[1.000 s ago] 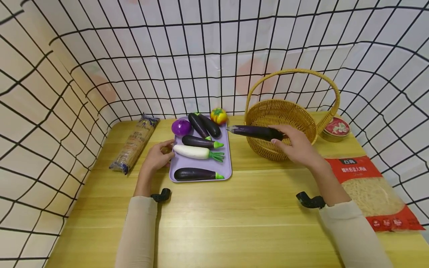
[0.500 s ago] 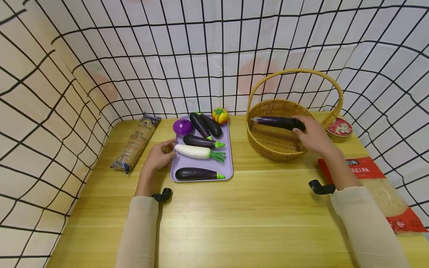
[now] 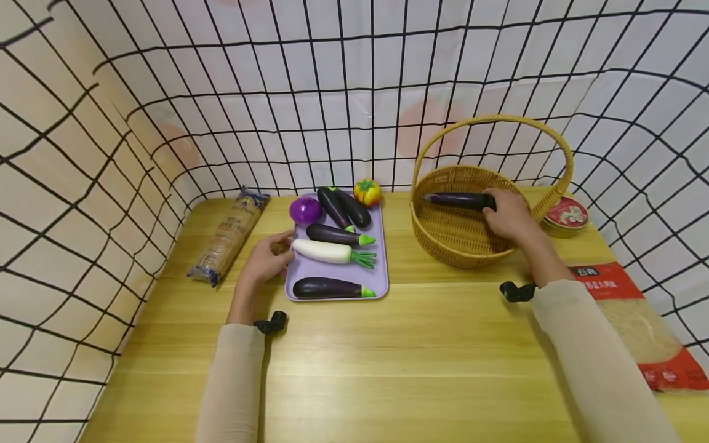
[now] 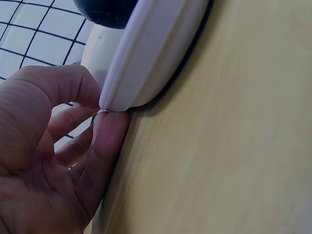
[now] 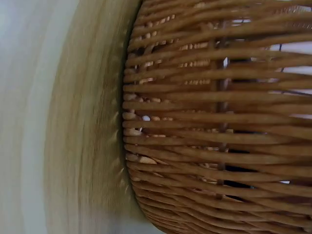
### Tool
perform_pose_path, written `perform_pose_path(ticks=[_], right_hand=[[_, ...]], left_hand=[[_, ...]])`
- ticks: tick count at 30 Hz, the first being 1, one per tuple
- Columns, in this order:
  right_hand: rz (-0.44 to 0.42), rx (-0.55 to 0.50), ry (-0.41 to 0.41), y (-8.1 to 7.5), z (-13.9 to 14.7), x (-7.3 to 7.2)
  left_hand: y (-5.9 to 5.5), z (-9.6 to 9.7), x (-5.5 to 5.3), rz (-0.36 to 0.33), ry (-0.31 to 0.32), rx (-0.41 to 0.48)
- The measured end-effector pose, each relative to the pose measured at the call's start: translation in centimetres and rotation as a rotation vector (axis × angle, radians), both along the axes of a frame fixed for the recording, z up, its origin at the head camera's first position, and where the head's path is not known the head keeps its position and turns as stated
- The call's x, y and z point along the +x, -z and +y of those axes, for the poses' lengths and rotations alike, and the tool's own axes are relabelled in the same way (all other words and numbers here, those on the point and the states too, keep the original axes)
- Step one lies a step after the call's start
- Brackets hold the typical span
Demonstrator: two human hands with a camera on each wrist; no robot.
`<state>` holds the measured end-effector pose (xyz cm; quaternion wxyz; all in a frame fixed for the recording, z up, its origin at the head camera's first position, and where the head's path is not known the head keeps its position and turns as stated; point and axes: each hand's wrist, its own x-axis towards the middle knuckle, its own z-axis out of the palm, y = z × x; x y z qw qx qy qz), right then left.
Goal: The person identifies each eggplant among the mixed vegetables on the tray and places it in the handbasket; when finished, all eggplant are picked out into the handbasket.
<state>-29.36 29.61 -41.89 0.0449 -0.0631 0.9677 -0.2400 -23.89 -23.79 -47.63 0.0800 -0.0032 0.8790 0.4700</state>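
Inside the wicker basket (image 3: 443,246), my right hand (image 3: 508,214) grips one end of a dark purple eggplant (image 3: 456,200), which lies level near the back wall. The basket's weave (image 5: 219,126) hides that hand in the right wrist view. At the left edge of a lilac tray (image 3: 338,299) my left hand (image 3: 266,258) pinches the rim; in the left wrist view its thumb is above and its fingers are below the tray edge (image 4: 146,58). On the tray are a white radish (image 3: 321,251) with green leaves, several eggplants (image 3: 332,287) and a purple onion-like vegetable (image 3: 306,210).
A yellow-red pumpkin-like vegetable (image 3: 368,192) sits at the tray's back right corner. A noodle packet (image 3: 229,237) lies to the left. Right of the basket are a round tin (image 3: 566,215) and a red noodle bag (image 3: 637,326). Black wire mesh (image 3: 332,86) encloses the table.
My right hand has carried the eggplant rightward from the basket's left rim and down into the basket. The left hand has stayed on the tray's edge.
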Motion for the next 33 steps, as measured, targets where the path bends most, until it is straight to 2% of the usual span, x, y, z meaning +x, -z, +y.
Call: perform_pose_path(ticks=[8,18,25,33], right_hand=[[-0.046,0.023,0.020,0.6,0.0,-1.2],[-0.040,0.030,0.028,0.6,-0.1,-1.2],[0.014,-0.038,0.016,-0.4,-0.2,0.1],[0.075,-0.148,-0.011,-1.2,-1.5,3.1]], left_hand=[[-0.3,0.1,0.1,-0.002,0.000,0.008],[-0.4,0.1,0.2,-0.006,-0.003,-0.003],[0.0,0.1,0.1,-0.007,-0.006,-0.005],[0.1,0.0,0.1,0.001,0.007,-0.009]])
